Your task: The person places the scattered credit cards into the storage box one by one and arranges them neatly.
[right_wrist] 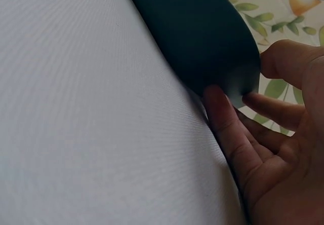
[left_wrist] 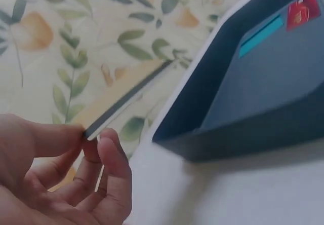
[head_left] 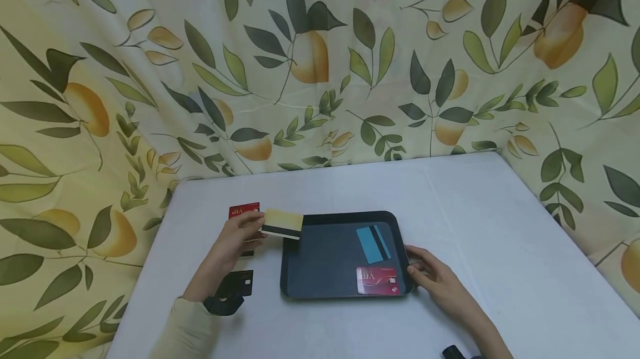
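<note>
My left hand (head_left: 239, 239) pinches a yellow card (head_left: 283, 220) with a black stripe between thumb and fingers, over the upper left corner of a dark tray (head_left: 320, 264). In the left wrist view the card (left_wrist: 126, 90) is tilted, nearly edge-on, and apart from the tray. A blue striped card (head_left: 369, 247) and a red VIP card (head_left: 375, 280) lie inside the tray on its right side. My right hand (head_left: 435, 278) holds the tray's right edge; in the right wrist view its fingertips meet the outer wall (right_wrist: 202, 37).
Left of the tray, on the white table (head_left: 450, 198), lie a red card (head_left: 243, 209) and a black card (head_left: 243, 282), both partly covered by my left hand and arm. Another card (head_left: 247, 253) barely shows between them. A leaf-patterned curtain (head_left: 320, 114) hangs behind the table.
</note>
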`<state>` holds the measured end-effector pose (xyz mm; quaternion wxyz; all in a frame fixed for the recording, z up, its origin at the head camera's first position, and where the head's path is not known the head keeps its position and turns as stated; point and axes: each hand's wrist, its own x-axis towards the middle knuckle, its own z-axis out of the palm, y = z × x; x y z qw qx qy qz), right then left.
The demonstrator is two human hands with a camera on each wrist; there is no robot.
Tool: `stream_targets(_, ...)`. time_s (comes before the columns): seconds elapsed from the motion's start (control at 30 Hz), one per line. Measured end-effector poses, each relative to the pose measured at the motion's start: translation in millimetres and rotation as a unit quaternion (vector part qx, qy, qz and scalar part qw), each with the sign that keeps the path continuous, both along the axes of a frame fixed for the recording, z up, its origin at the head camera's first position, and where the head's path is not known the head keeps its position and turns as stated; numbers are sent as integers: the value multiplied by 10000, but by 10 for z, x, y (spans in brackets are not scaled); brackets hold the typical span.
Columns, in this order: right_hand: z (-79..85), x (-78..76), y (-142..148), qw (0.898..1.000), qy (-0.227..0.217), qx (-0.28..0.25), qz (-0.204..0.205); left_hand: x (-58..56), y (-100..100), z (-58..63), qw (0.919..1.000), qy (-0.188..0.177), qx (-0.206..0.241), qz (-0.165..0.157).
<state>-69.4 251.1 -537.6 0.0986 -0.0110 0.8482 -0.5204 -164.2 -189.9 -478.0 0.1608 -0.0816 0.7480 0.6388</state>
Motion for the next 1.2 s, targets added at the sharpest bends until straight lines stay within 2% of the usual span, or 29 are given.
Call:
stream_targets(0.23, -4, 20, -4, 10000, 43, 2, 12, -79, -281, -14, 9995, -174, -47, 273)
stream_targets(0.4, -14, 17, -10, 10000, 9, -11, -12, -145, -433, -60, 9979, -262, -116, 580)
stream_targets(0.5, -18, 17, -11, 10000, 24, -28, -25, -176, -510, -101, 9971, -320, -196, 655)
stream_targets(0.73, -5, 18, -2, 9999, 131, -25, 21, -218, -651, -180, 9943, -259, -704, 755)
stream_targets(0.93, -2, 17, -2, 9999, 165, 8, 34, -236, -732, -295, 9887, -201, -1107, 992)
stream_targets(1.07, 1, 19, 3, 9999, 147, -7, 24, -239, -757, -351, 9794, 162, -1702, 1073)
stream_targets(1.13, 2, 20, 6, 9999, 155, -6, 18, -241, -761, -367, 9687, 414, -2172, 1124)
stream_targets(1.2, 2, 19, 9, 9999, 168, -7, 20, -236, -767, -377, 9531, 690, -2719, 1134)
